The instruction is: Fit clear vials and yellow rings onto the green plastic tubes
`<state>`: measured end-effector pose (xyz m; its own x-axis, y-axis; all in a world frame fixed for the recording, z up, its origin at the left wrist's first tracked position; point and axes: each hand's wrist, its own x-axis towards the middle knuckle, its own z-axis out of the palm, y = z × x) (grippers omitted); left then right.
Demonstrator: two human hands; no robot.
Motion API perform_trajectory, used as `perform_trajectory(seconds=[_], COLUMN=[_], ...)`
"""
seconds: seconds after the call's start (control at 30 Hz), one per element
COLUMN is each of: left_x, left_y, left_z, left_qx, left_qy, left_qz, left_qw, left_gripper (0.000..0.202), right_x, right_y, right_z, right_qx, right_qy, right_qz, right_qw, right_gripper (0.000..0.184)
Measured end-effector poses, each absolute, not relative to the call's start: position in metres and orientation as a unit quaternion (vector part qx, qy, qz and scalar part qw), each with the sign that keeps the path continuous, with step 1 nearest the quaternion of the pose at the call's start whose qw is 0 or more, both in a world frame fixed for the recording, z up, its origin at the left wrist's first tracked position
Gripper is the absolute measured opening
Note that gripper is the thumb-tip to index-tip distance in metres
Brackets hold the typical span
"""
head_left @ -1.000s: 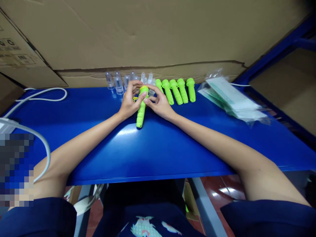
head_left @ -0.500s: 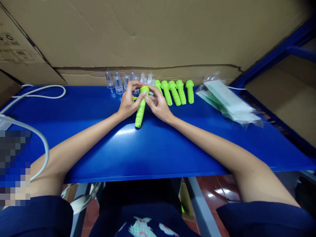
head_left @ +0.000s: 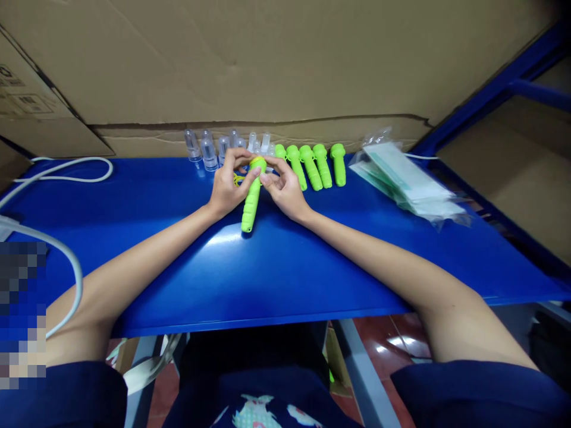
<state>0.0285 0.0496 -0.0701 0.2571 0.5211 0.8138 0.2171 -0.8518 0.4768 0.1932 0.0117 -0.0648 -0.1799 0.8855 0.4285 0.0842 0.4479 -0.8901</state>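
Observation:
A lime-green plastic flashlight body (head_left: 250,199) stands tilted on the blue table (head_left: 285,261), its wide head up between my hands. My left hand (head_left: 227,184) curls round the head from the left, thumb and fingers pinching it. My right hand (head_left: 283,187) pinches the same head from the right. A small yellow part shows just under my left fingers. Behind my hands lies a row of several more green flashlight bodies (head_left: 312,166). To their left stand several clear plastic caps (head_left: 209,148).
A stack of clear plastic bags (head_left: 408,184) lies at the right of the table. A white cable (head_left: 66,172) loops along the left side. Cardboard boxes (head_left: 250,59) wall off the back. A blue frame rail (head_left: 491,95) runs on the right.
Both hands stay on the flashlight head, with fingers shifting slightly. The camera view has drifted a little, so everything sits slightly further left.

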Motion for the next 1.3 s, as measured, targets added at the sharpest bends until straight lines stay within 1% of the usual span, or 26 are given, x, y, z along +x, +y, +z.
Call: perform_trajectory(seconds=[0.17, 0.3, 0.43, 0.6, 0.77, 1.03, 1.2, 1.3], left_x=[0.029, 0.028, 0.029, 0.029, 0.028, 0.045, 0.047, 0.047], left_y=[0.049, 0.049, 0.05, 0.05, 0.049, 0.032, 0.029, 0.028], left_z=[-0.07, -0.071, -0.071, -0.07, -0.067, -0.063, -0.067, -0.067], left_qx=[0.779, 0.782, 0.776, 0.776, 0.767, 0.697, 0.681, 0.683], left_qy=[0.236, 0.231, 0.237, 0.218, 0.232, 0.28, 0.298, 0.301], left_qz=[0.564, 0.557, 0.544, 0.534, 0.519, 0.523, 0.533, 0.523], left_qw=[0.137, 0.161, 0.213, 0.256, 0.298, 0.403, 0.404, 0.412], left_gripper=[0.046, 0.05, 0.056, 0.052, 0.057, 0.064, 0.067, 0.064], right_x=[0.194, 0.196, 0.198, 0.201, 0.2, 0.201, 0.202, 0.201], right_y=[0.012, 0.015, 0.021, 0.026, 0.027, 0.028, 0.027, 0.025], right_z=[-0.066, -0.07, -0.077, -0.082, -0.083, -0.085, -0.083, -0.081], right_qx=[-0.361, -0.344, -0.328, -0.337, -0.335, -0.337, -0.337, -0.334], right_qy=[-0.669, -0.673, -0.68, -0.683, -0.675, -0.678, -0.681, -0.681], right_qz=[0.378, 0.359, 0.327, 0.302, 0.292, 0.282, 0.277, 0.283], right_qw=[0.528, 0.548, 0.568, 0.573, 0.588, 0.59, 0.588, 0.587], right_gripper=[0.065, 0.064, 0.061, 0.056, 0.057, 0.06, 0.057, 0.054])
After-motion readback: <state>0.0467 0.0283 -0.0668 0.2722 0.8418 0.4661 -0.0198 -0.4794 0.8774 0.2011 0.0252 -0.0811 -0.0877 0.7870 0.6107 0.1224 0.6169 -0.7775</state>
